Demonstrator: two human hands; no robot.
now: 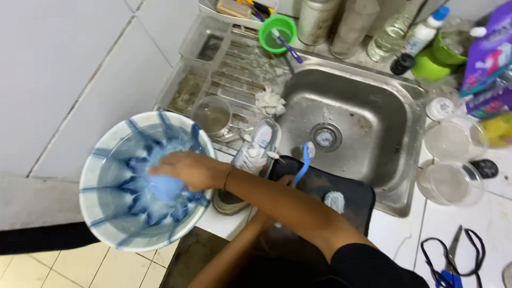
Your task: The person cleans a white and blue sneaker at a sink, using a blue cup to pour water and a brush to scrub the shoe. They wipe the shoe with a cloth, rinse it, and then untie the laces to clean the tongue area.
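A large white bowl with blue streaks [106,160] is tilted toward me at the left, by the counter's edge. My right hand [186,169] reaches across into it and presses a light blue sponge [162,188] against the inside. My left forearm runs up from below and passes under the right forearm. Only a bit of my left hand [288,180] shows, at the edge of a black tray [352,198], and its grip is hidden. What supports the bowl is not visible.
A white sneaker [256,152] lies on the drainboard beside a blue brush [304,164]. The steel sink [362,112] sits beyond. A glass [212,114], a green cup [277,32], bottles, two clear containers [452,160] and scissors [453,256] surround it.
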